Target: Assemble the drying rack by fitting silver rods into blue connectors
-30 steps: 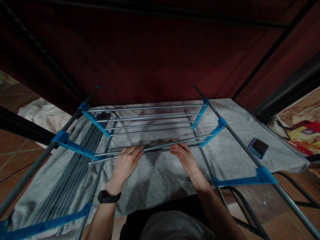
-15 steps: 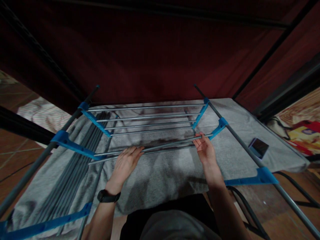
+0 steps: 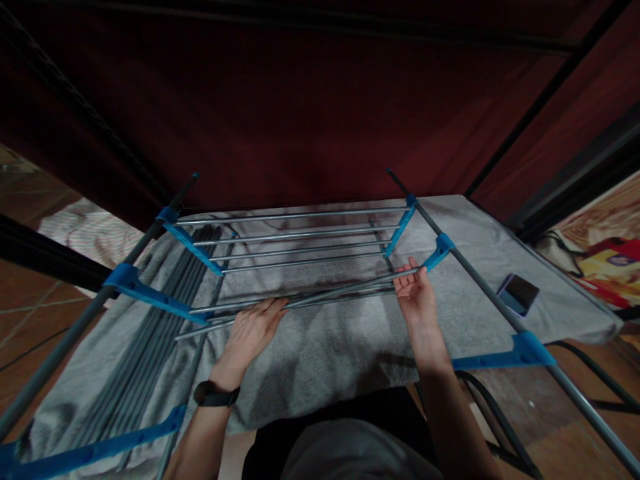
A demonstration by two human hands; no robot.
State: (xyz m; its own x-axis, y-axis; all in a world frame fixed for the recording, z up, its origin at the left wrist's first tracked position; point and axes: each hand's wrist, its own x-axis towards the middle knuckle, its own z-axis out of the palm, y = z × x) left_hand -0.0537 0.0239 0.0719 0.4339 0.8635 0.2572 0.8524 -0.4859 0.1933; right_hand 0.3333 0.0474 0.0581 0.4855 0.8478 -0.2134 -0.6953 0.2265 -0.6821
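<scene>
A loose grey metal tube (image 3: 327, 292) slants across the second tier of a rack frame. My left hand (image 3: 257, 327) is closed over it left of the middle. Its left end sticks out below a blue bracket (image 3: 157, 300). Fingers of my right hand (image 3: 415, 287) pinch the tube near its right end, close to the right blue bracket (image 3: 439, 252). Other tubes lie just behind and below it, partly hidden. The farther tier holds several parallel tubes (image 3: 300, 235) between two blue brackets.
Several loose grey tubes (image 3: 143, 347) lie at left on the grey blanket (image 3: 320, 360). A phone (image 3: 519, 295) rests at right. Long side poles (image 3: 485, 293) flank my arms. A dark red fabric wall (image 3: 320, 120) stands behind, and a red and yellow package (image 3: 613, 267) is at far right.
My right hand has moved slightly right and up along with the tube's right end, nearer the right bracket. My left hand stays in almost the same place.
</scene>
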